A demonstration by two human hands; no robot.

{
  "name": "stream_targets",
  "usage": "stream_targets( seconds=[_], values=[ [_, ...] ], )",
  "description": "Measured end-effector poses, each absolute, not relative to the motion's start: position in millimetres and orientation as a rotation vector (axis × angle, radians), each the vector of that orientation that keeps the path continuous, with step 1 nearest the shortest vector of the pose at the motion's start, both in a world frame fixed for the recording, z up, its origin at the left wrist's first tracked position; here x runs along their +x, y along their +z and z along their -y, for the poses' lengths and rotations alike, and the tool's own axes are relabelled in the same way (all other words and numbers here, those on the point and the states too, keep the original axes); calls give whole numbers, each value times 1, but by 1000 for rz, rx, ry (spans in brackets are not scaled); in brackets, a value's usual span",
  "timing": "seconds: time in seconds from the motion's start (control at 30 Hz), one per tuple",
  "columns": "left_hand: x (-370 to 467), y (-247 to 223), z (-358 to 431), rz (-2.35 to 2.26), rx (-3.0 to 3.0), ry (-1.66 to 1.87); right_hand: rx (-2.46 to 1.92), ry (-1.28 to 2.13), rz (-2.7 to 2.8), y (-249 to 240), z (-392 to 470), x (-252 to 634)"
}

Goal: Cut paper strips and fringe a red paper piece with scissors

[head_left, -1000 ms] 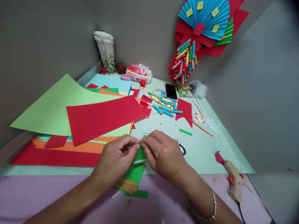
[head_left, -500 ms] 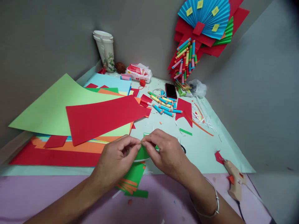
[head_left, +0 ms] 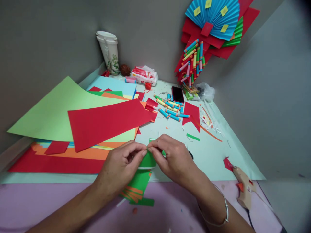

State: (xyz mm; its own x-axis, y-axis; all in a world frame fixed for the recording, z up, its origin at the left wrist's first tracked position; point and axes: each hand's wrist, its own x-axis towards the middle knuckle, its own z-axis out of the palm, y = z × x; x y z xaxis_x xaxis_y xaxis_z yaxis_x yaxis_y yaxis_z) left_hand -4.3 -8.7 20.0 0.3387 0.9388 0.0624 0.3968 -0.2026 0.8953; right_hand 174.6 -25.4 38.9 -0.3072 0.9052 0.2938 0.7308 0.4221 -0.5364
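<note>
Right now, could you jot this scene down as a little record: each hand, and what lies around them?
Left hand: pinching the top edge of a green paper piece
Right hand: pinching the same edge, close beside the left
Nearer the person: orange strips on green paper
Ahead: paper rolls, phone
Left side: red sheet over light green sheet
Right side: glue gun

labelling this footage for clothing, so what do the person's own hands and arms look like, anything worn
The left hand and right hand are ungloved, with no sleeves in view. A thin, silver-coloured metal bangle with small knobs circles the right wrist; none shows on the left.
</note>
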Motion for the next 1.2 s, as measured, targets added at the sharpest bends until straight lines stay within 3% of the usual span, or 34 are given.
stream_targets(
  seconds=[0.53, 0.93, 1.2],
  values=[
    [-3, 21, 9, -1202, 1757, 790, -1367, 725, 1939, 39, 17, 181],
    [-3, 20, 9, -1265, 1749, 787, -1395, 414, 1917, 31, 26, 166],
    [-6, 18, 3, -1301, 1523, 810, -1459, 600, 1651, 43, 23, 175]
  ],
)
